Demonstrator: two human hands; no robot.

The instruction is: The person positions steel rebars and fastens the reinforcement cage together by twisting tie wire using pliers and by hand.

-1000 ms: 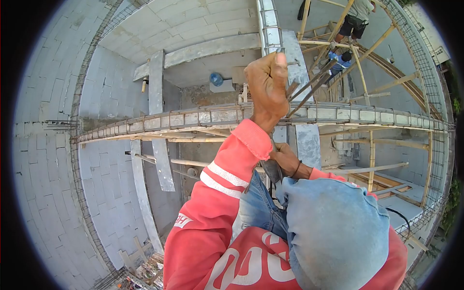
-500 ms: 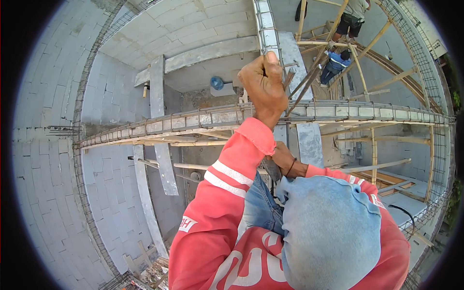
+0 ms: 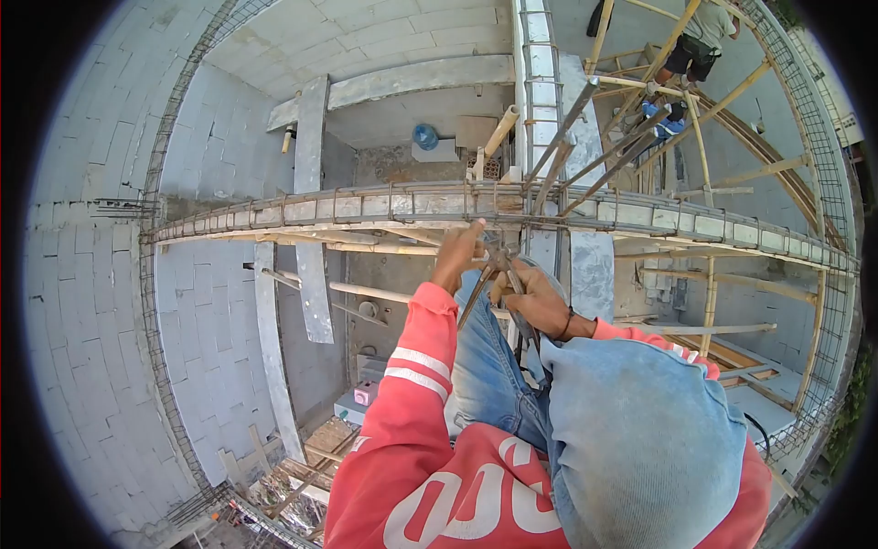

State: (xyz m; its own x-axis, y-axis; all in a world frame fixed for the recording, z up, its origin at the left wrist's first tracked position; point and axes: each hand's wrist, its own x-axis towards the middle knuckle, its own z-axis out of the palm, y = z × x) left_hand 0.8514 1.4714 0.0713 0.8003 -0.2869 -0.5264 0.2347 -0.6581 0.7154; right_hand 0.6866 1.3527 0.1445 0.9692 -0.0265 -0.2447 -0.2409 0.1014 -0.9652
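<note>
My right hand (image 3: 540, 302) grips a pair of metal pincers (image 3: 503, 263), whose handles spread apart and whose jaws point at the beam. Close by on the left, my left hand (image 3: 457, 256) has its fingers bent together near the jaws; what they hold, if anything, is too small to make out. Just beyond both hands runs a rebar cage (image 3: 366, 206) with stirrups, lying along a long narrow beam. Several upright rebar ends (image 3: 567, 128) rise where this beam meets another one.
Another caged beam (image 3: 540, 82) leads away from the junction. Grey planks (image 3: 313, 183) and bamboo poles (image 3: 375, 291) lie below, with a blue water bottle (image 3: 425, 137) on the lower floor. Two people (image 3: 700, 41) are among the scaffolding at upper right. Block walls (image 3: 101, 302) stand left.
My left hand has come down from high above the beam to beside the pincers. The pincers now show clearly in my right hand, with handles apart. The view has shifted slightly.
</note>
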